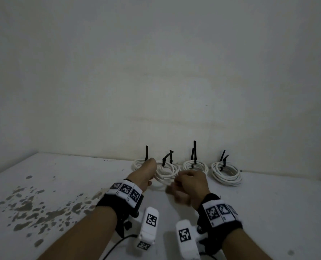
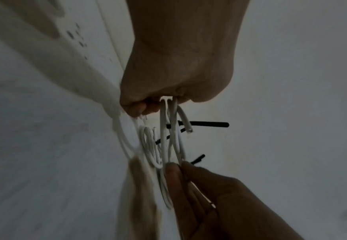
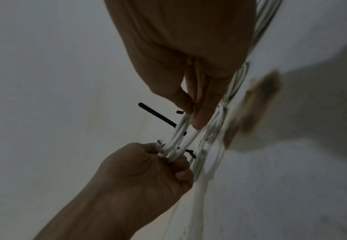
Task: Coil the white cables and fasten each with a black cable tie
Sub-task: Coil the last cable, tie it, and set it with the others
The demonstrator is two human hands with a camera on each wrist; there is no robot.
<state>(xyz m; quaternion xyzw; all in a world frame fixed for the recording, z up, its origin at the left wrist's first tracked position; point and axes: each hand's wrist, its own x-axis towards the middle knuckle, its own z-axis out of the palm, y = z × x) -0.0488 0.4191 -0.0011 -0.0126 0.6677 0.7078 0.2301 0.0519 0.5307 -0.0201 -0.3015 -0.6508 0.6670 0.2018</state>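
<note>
Right now the loose white cable (image 1: 164,176) hangs as a few loops stretched between the two hands, just above the pale worktop (image 1: 268,203) and in front of a row of coils set against the wall. The left hand (image 1: 146,170) reaches forward with its fingers curled into a fist around one end of the loops; in the left wrist view a cut cable end (image 2: 185,124) juts out beside that grip. The right hand (image 1: 191,182), nearer the person, pinches the opposite end of the loops between thumb and fingers (image 3: 201,113), which point down along the strands. Both forearms stretch out over the worktop, wrists banded with patterned markers. Behind the hands, the finished coils (image 1: 226,172) lie flat at the foot of the wall, each bound with a black cable tie (image 1: 193,152) whose tail stands upright. Grey-brown stains (image 1: 34,211) spatter the worktop to the left.
</note>
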